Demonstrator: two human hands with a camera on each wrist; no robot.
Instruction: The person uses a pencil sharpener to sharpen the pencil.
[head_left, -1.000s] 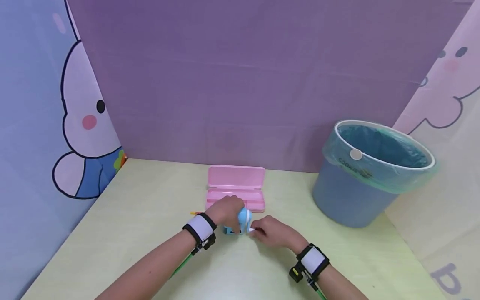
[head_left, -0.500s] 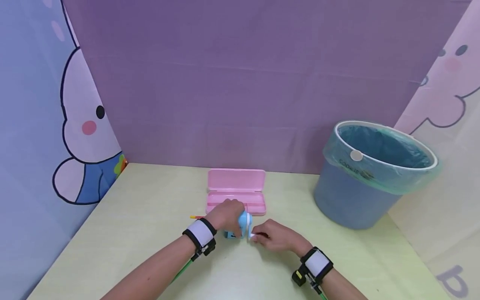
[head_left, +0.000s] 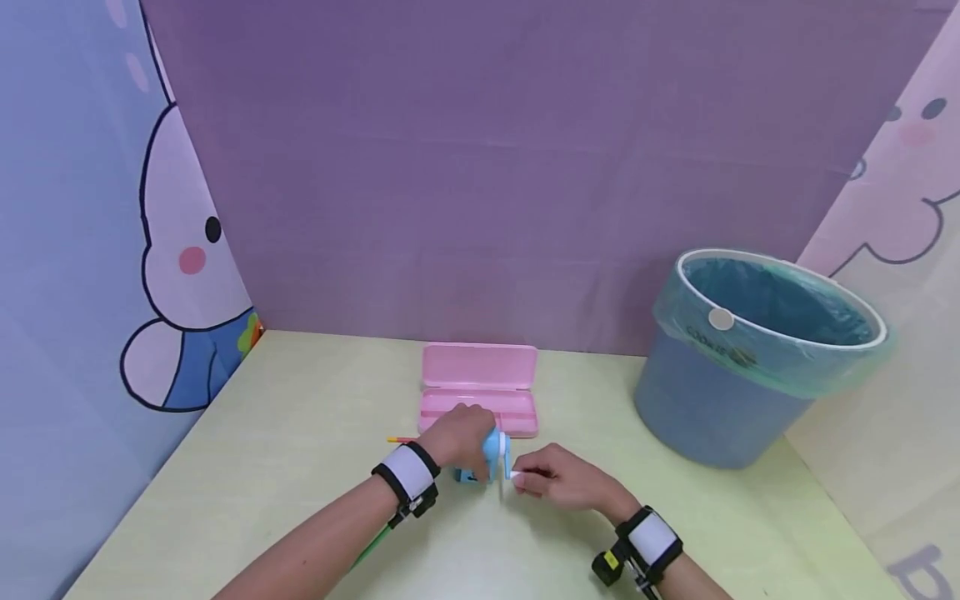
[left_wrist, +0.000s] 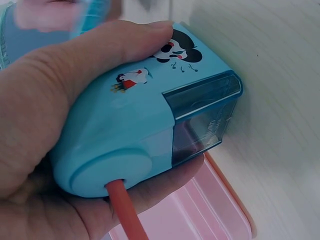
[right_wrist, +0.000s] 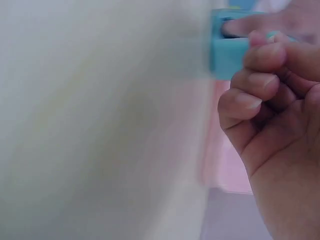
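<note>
Left hand (head_left: pixel 462 435) gripping blue sharpener (left_wrist: pixel 135 117), right hand (head_left: pixel 564 477) pinching its crank knob (head_left: pixel 514 474): 1 red pencil (left_wrist: pixel 126 207) already inserted (tip hidden, sharpness untellable), sharpening seemingly unfinished, withdrawal left

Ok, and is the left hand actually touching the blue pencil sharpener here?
Touching. The left wrist view shows it plainly: the left hand wraps round the blue pencil sharpener, its thumb lying across the printed face.
</note>
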